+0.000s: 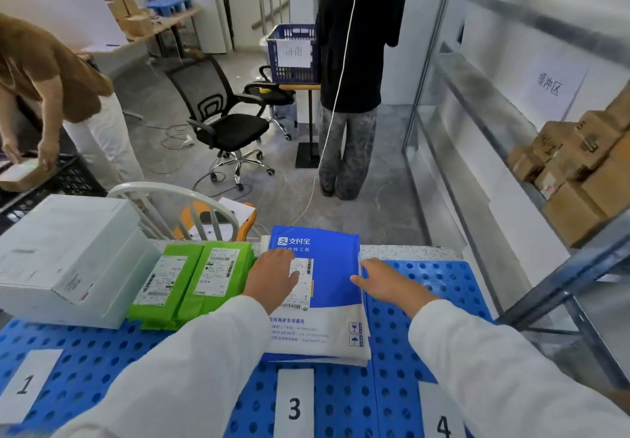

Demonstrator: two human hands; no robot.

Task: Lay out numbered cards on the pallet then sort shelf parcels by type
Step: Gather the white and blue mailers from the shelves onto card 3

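A blue perforated pallet fills the foreground. White cards 1, 3 and 4 lie along its near edge; my left sleeve hides the spot between 1 and 3. Above card 3 lies a stack of blue-and-white mailers. My left hand rests flat on the top mailer's label. My right hand touches the stack's right edge with straight fingers. Green mailers lie left of the stack, and white boxes sit above card 1.
A metal shelf on the right carries brown cartons. Behind the pallet stand a white chair, office chairs and a blue crate. A person in black stands ahead; another in brown bends at the left.
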